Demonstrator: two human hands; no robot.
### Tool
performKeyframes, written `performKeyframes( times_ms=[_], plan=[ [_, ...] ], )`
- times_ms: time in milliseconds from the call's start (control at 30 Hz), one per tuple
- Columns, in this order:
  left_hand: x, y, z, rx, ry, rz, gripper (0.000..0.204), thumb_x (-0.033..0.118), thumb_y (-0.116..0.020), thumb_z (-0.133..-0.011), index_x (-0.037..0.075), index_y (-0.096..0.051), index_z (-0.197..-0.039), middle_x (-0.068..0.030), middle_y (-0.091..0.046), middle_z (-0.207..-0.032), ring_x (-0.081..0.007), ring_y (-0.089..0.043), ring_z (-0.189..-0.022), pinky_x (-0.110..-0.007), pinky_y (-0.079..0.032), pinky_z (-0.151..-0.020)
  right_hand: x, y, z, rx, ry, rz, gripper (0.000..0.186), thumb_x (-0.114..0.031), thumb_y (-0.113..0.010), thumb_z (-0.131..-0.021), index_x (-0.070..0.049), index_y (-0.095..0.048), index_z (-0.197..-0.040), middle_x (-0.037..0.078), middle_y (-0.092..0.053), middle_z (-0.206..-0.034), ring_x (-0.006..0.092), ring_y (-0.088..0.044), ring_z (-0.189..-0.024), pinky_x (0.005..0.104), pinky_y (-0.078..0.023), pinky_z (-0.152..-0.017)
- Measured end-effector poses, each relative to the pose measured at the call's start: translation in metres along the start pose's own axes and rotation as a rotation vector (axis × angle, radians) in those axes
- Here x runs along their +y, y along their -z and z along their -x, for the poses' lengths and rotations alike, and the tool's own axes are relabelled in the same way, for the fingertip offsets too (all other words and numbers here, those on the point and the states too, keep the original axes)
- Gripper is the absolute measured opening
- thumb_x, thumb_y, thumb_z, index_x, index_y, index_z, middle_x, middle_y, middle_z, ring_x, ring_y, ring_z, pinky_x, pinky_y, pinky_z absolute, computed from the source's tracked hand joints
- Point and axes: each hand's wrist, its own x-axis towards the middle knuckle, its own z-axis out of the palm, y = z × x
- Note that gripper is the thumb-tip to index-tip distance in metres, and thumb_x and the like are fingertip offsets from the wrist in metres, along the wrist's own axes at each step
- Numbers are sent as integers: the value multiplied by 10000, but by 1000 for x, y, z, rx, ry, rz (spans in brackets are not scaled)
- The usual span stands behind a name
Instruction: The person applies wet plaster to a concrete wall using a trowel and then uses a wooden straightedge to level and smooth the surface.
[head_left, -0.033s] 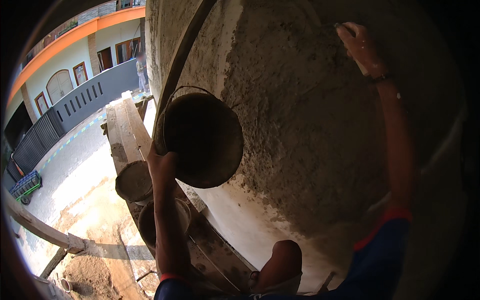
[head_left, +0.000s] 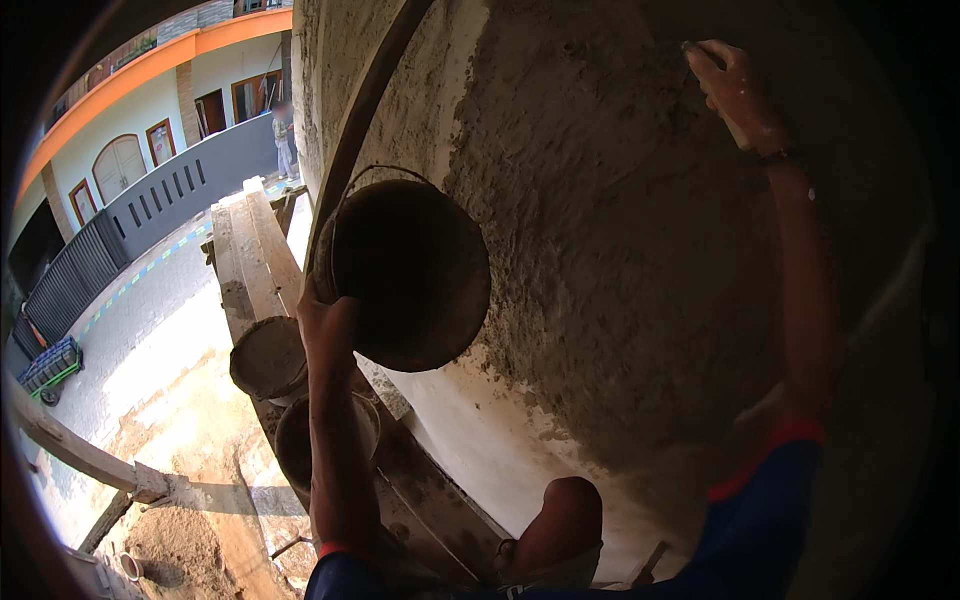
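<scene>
My left hand is closed on the rim of a dark round bucket, thumb over the edge. The bucket is tilted with its mouth toward me, close to the wall; its inside is too dark to make out, and a thin wire handle loops above it. High at the right, my right hand is closed round a trowel. The pale end of its handle shows below the palm, while its blade is lost in shadow. Rough grey wet plaster covers the wall in front of me.
Two more buckets, one filled with grey mortar and one partly behind my left forearm, stand on scaffold planks. A curved-looking pole rises beside the wall. Far below lie a sand heap and a loaded cart; a person stands by a grey fence.
My right hand has moved a little to the right with the trowel. The bucket in my left hand has shifted very slightly up and right.
</scene>
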Motion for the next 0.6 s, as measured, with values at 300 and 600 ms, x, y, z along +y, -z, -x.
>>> performKeyframes(
  times_ms=[300, 600],
  plan=[
    [-8, -32, 13, -155, 128, 0, 537, -26, -523, -658, -93, -540, -1190, -159, -658, -963, -224, -645, -825, -323, -523, -777, -21, -64, 152, -824, -385, 9, 363, -332, -549, -943, 4, -585, -1075, 25, -563, -733, 83, -551, -564, 277, -481, -508],
    [-40, -32, 12, -187, 119, 23, 546, -40, -530, -657, -78, -541, -1201, -137, -661, -972, -204, -645, -826, -306, -528, -782, -39, -130, 226, -1186, -566, -463, 354, -212, -534, -937, 7, -451, -1202, 72, -542, -895, 127, -608, -591, 290, -522, -522]
  ],
)
